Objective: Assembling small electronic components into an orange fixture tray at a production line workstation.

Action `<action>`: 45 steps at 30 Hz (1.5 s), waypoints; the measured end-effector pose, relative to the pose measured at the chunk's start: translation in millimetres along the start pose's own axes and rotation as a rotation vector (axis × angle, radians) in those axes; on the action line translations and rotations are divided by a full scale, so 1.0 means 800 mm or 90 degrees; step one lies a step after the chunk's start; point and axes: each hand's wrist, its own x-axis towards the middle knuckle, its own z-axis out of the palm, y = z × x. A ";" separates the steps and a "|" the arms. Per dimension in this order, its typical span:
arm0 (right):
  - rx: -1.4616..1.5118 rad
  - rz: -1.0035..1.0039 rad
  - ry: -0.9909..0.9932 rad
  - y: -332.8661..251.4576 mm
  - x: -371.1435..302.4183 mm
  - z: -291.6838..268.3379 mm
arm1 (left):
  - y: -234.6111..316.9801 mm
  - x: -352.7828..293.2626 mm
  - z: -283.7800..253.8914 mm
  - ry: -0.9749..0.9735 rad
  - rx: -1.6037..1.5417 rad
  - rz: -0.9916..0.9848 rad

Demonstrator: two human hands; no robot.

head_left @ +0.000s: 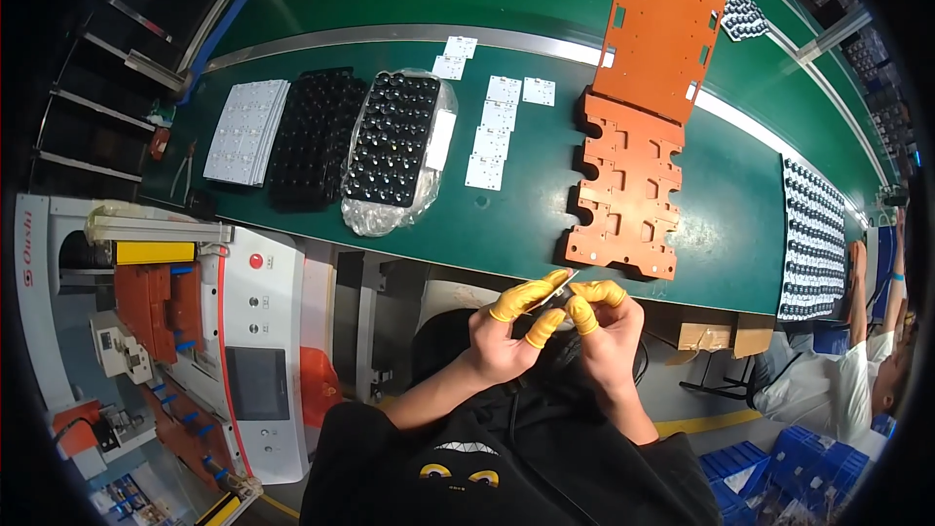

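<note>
Close to my body, in front of the table's near edge, my left hand [508, 339] pinches a small thin board [556, 289], tilted and seen almost edge-on. My right hand [606, 329] meets it from the other side, thumb and forefinger closed at the board's edge. Yellow finger covers sit on the fingertips of both hands. Something dark shows between the fingertips, too small to name. Beyond my hands lies an orange fixture [633, 190] with cutouts, its flat orange plate [662, 29] raised at the far side. Left of it are several small white circuit boards [495, 117].
On the green table [453, 224] stand a bagged black tray of round parts [392, 141], black trays [310, 141] and stacked white panels [243, 131]. A panel of black-and-white parts [812, 239] lies right, near another person [828, 380]. A machine [261, 331] stands left; blue bins [779, 472] lower right.
</note>
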 end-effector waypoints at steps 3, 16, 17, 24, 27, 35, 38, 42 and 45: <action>0.028 0.002 -0.002 0.004 -0.002 0.007 | -0.001 -0.002 -0.002 0.002 -0.070 -0.049; -0.256 -0.114 -0.013 0.016 0.008 -0.009 | 0.004 0.015 0.005 0.112 -0.443 -0.269; -0.257 -0.126 0.019 0.019 0.006 -0.009 | -0.005 0.009 0.010 0.136 -0.396 -0.292; -0.635 -0.301 0.067 0.019 0.015 -0.018 | -0.013 -0.005 0.032 0.053 -0.209 -0.361; -0.701 -0.357 0.057 0.017 0.022 -0.014 | -0.029 0.006 0.043 0.039 -0.127 -0.324; -0.734 -0.314 0.005 0.003 0.032 -0.023 | -0.049 0.039 0.031 0.009 -0.152 -0.473; -0.789 -0.329 -0.029 0.000 0.039 -0.023 | -0.060 0.054 0.032 0.007 -0.124 -0.472; -0.833 -0.333 -0.016 0.005 0.058 -0.021 | -0.093 0.071 0.041 0.016 -0.063 -0.359; -0.843 -0.310 -0.012 0.001 0.065 -0.020 | -0.102 0.076 0.045 0.039 0.010 -0.313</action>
